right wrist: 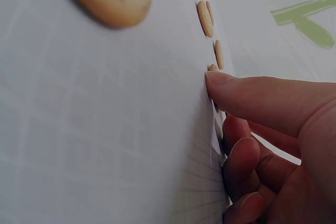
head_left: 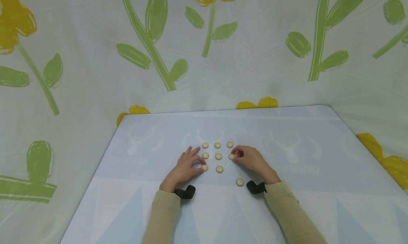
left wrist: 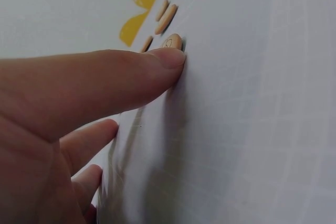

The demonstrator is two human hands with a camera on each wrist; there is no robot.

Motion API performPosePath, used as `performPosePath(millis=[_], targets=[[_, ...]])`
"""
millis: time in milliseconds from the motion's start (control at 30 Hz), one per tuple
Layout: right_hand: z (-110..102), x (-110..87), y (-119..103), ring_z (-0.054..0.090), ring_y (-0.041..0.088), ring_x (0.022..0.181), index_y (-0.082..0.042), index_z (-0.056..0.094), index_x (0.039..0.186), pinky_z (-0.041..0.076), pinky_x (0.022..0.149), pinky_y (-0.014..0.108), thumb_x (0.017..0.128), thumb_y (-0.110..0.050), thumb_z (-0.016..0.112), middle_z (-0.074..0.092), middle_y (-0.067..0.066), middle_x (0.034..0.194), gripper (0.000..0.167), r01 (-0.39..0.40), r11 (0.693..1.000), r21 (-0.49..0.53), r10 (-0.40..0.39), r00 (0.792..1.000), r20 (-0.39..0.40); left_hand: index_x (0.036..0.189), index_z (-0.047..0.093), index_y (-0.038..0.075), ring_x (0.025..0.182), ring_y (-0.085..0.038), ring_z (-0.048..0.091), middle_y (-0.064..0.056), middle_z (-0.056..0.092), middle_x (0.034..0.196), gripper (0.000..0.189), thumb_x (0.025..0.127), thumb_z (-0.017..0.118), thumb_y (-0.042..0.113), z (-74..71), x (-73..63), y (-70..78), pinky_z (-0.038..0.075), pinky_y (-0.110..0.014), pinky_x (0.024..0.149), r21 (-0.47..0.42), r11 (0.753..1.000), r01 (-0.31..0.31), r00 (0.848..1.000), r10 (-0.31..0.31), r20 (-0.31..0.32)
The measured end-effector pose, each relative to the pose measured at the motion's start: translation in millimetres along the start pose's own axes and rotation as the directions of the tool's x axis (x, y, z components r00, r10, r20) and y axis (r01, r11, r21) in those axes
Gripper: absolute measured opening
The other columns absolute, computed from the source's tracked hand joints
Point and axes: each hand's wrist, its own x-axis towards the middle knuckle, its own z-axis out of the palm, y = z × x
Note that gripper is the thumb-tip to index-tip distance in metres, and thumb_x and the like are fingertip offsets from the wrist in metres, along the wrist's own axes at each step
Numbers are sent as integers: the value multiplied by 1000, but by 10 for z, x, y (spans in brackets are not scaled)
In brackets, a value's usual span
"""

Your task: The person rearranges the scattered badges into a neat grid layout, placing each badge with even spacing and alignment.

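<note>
Round, pale wooden discs with dark markings lie in short rows on the table. In the head view my left hand [head_left: 188, 166] pinches the front-left disc [head_left: 204, 168] between thumb and index finger, its other fingers spread. The left wrist view shows the thumb over the edge of that disc [left wrist: 172, 41]. My right hand [head_left: 251, 159] pinches the disc [head_left: 232, 156] at the right end of the middle row. In the right wrist view its thumb covers most of this disc [right wrist: 212, 68], and the other fingers are curled by the tabletop.
A single disc [head_left: 240, 182] lies apart, in front of the rows near the right wrist. Between the hands sit the middle-column discs, one of them the front disc [head_left: 219, 169]. The pale patterned table [head_left: 127, 208] meets a flower-print cloth [head_left: 95, 88] at its back and sides.
</note>
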Motion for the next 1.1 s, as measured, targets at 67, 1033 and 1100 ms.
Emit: performPosePath(millis=[67, 1033, 1100], targets=[[1, 3, 1, 46, 14, 66, -17, 63, 93, 37, 58, 29, 77, -21, 68, 51, -2, 71, 18, -1, 1000, -3, 1, 1000, -2, 90, 61, 23, 135, -29, 3, -6, 25, 145, 14, 78, 67, 23, 1, 5, -4, 1, -48, 105, 2, 1000, -1, 1000, 1, -3], [-334, -80, 201, 53, 18, 75, -15, 59, 109, 46, 65, 30, 84, -31, 60, 59, 2, 95, 30, -60, 980, 188, 28, 985, 172, 90, 60, 26, 135, -26, 1, -4, 23, 145, 13, 79, 67, 28, -2, 2, -30, 0, -45, 106, -3, 1000, 1, 1000, -1, 8], [-342, -96, 192, 53, 18, 76, -15, 60, 107, 46, 65, 30, 84, -31, 60, 59, 1, 95, 28, -58, 984, 170, 27, 984, 177, 90, 61, 25, 135, -27, 2, -4, 24, 145, 13, 79, 67, 27, -7, -4, -26, 0, -46, 106, -9, 1000, -5, 1000, 5, 5]])
